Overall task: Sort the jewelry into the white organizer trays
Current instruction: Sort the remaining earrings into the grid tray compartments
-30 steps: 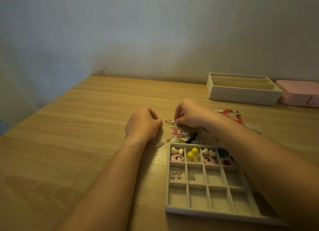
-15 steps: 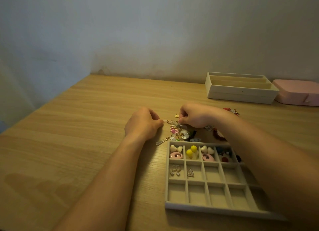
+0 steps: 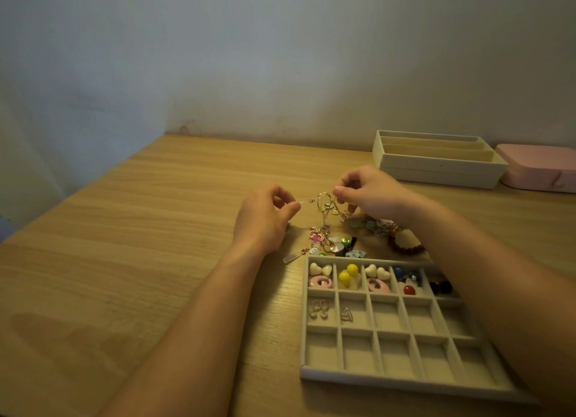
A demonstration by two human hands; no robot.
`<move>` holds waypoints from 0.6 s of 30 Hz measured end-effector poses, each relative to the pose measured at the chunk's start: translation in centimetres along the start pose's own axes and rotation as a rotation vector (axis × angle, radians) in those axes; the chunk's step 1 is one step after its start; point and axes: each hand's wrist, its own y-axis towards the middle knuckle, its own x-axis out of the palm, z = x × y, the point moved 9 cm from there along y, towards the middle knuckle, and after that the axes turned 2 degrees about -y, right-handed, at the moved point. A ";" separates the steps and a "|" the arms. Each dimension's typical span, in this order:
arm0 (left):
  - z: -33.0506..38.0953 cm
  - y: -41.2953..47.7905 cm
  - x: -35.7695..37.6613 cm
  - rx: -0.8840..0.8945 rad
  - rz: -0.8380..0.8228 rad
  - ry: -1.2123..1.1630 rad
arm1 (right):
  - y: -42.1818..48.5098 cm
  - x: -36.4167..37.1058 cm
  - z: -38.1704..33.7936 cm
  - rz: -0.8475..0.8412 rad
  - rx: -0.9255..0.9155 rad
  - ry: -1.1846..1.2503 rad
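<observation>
A grey grid tray (image 3: 402, 382) is sitting at the near right of a wooden table (image 3: 149, 236). Its far row of compartments is holding heart-shaped, yellow, pink, blue, red and black pieces, and small earrings (image 3: 319, 309) are lying in the middle row's two leftmost cells. Just beyond its far rim, a pile of loose jewelry (image 3: 330, 243) is lying on the wood. A clear drop pendant (image 3: 291, 257) is pointing near-left at the pile's edge, and a dark red bead bracelet (image 3: 405, 245) is curling to its right. Above the pile, the left hand (image 3: 265, 217) and right hand (image 3: 371, 195) are each pinching an end of a tangled gold chain (image 3: 327, 203), stretching it left to right, clear of the table. Broad bare tabletop is lying open to the left of the hands. At the far right, a white tray (image 3: 436, 167) with long slots running left to right is standing near the wall, with a pink box (image 3: 539, 170) just beside it.
</observation>
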 end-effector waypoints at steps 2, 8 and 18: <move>0.3 0.1 -0.3 0.027 0.033 -0.045 | 0.2 -0.6 0.2 0.068 -0.002 0.050; 0.7 0.2 -0.9 0.072 0.126 -0.199 | 1.2 -1.5 1.8 0.167 0.053 0.017; 0.9 -0.2 -3.4 0.127 0.294 -0.438 | 1.2 -0.7 0.8 0.110 -0.052 -0.022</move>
